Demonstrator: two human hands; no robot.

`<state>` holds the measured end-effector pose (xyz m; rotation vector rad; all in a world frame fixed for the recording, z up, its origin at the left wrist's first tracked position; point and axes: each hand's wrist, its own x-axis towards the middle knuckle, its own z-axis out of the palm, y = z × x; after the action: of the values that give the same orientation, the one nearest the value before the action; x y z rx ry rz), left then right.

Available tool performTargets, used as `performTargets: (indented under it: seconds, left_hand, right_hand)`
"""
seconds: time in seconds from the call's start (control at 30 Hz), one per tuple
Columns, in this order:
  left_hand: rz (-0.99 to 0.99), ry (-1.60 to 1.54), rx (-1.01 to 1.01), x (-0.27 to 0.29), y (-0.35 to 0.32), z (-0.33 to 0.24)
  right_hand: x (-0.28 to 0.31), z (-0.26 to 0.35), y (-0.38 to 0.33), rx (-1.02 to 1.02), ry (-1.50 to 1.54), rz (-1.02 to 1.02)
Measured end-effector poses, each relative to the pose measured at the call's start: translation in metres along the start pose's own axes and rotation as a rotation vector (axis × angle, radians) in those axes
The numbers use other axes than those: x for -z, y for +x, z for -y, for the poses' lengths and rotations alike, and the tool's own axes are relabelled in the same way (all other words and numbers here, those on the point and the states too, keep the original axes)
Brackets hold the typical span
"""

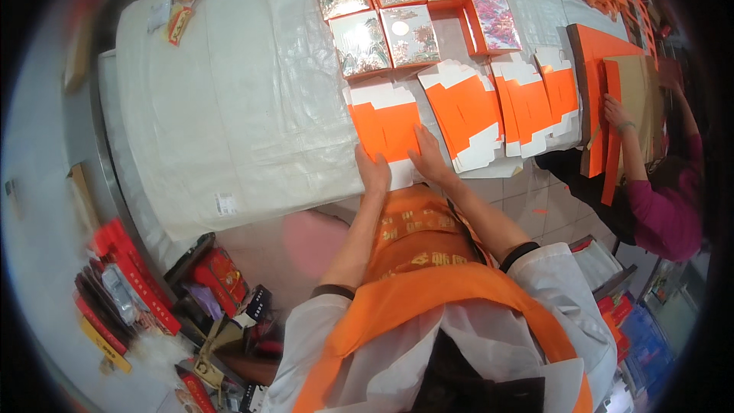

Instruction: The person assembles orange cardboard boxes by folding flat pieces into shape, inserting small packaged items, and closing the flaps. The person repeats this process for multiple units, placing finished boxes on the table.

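Observation:
My left hand (373, 170) and my right hand (429, 155) grip the near part of an orange-and-white flat cardboard box blank (385, 126), one at each side edge. The blank lies at the table's front edge, close to my apron. To its right are more flat box blanks in overlapping piles: one pile (463, 111) next to my right hand, then another pile (527, 103) and a smaller one (562, 90). Just beyond stand rows of small boxes with printed landscape tops, among them a silver-white box (359, 43) and a pink-flowered box (495, 24).
The table (245, 107) has a pale plastic cover. Small packets (180, 23) lie at its far left. At right, a person in a purple sleeve (665, 210) handles orange board (609, 126). Red packages (218, 275) and other goods crowd the floor at lower left.

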<state>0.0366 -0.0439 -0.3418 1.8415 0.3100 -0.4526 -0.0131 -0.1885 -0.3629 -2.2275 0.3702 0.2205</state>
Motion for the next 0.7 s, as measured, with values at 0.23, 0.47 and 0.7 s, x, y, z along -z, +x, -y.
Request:
performTargets:
  seconds: [0.23, 0.47, 0.7]
  left_hand:
    - [-0.137, 0.016, 0.091, -0.004, 0.012, 0.013]
    - [-0.123, -0.090, 0.248, 0.004, 0.019, 0.010]
    - [-0.358, 0.475, -0.248, 0.000, -0.001, -0.007]
  right_hand:
    - [0.005, 0.002, -0.001, 0.008, -0.025, 0.012]
    - [0.050, 0.005, 0.003, 0.047, -0.214, -0.077]
    - [0.086, -0.029, 0.011, -0.092, -0.646, -0.248]
